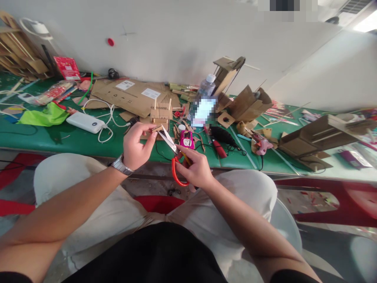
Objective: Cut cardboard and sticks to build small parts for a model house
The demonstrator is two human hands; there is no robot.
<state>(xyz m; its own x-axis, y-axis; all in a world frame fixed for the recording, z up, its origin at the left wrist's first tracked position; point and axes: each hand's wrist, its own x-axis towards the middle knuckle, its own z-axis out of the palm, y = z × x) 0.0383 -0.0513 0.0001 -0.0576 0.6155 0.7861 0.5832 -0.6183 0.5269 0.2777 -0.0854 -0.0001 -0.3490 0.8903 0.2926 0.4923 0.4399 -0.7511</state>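
My left hand (138,143) pinches a small piece of brown cardboard (157,128) between thumb and forefinger. In my right hand (195,166) is a pair of scissors (179,179) with red-orange handles, its fingers wrapped round them. The parted blades point up and left, with their tips right at the cardboard piece; whether they touch it I cannot tell. Just behind stands a small cardboard build (161,113) with thin sticks poking up. A pink case (186,140) with a cartoon face lies beyond the scissors.
A white power bank (85,122) with cable and a green cloth (44,118) lie left. Flattened cardboard (118,98) sits behind. To the right are a propped phone (204,112), a bottle (210,80), a red-handled tool (219,149), a pink glue gun (262,144) and a cardboard structure (312,137).
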